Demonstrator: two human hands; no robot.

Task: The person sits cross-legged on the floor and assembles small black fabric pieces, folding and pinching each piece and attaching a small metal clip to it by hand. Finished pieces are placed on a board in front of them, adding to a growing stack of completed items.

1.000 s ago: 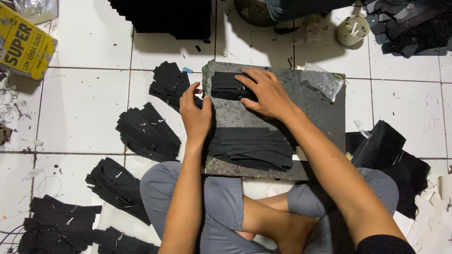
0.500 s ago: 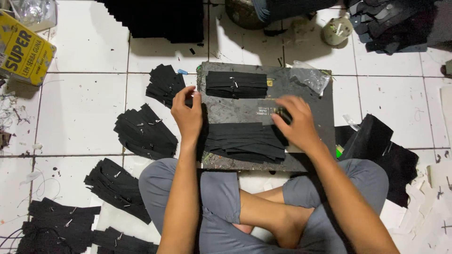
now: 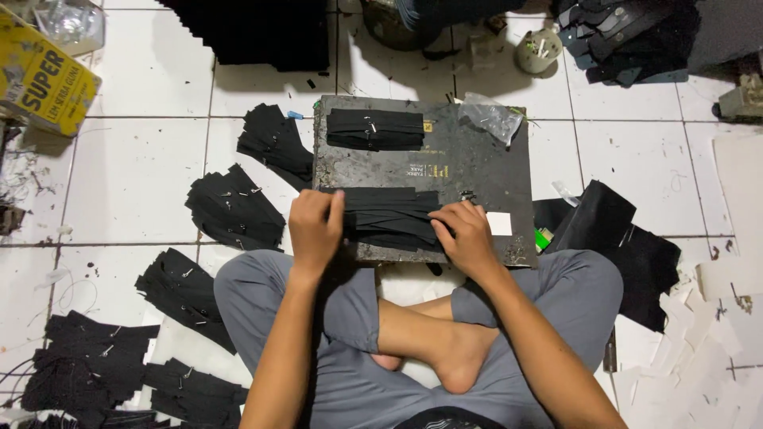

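I see the dark, scuffed rectangular board (image 3: pixel 477 163) lying flat on the white tiled floor (image 3: pixel 135 183), its near edge just above my crossed legs. Its far half has open room, apart from a small bundle of black strips (image 3: pixel 373 129) and a crumpled clear plastic bag (image 3: pixel 494 117) near the far edge. Left of the board, heaps of black fabric pieces (image 3: pixel 234 208) crowd the tiles; folded black sheets (image 3: pixel 616 238) sit to the right.

The stack of long black fabric strips (image 3: pixel 391 218) lies along the board's near edge, between my hands. My left hand (image 3: pixel 315 226) is curled closed over its left end; my right hand (image 3: pixel 469 238) presses, fingers bent, on its right end.
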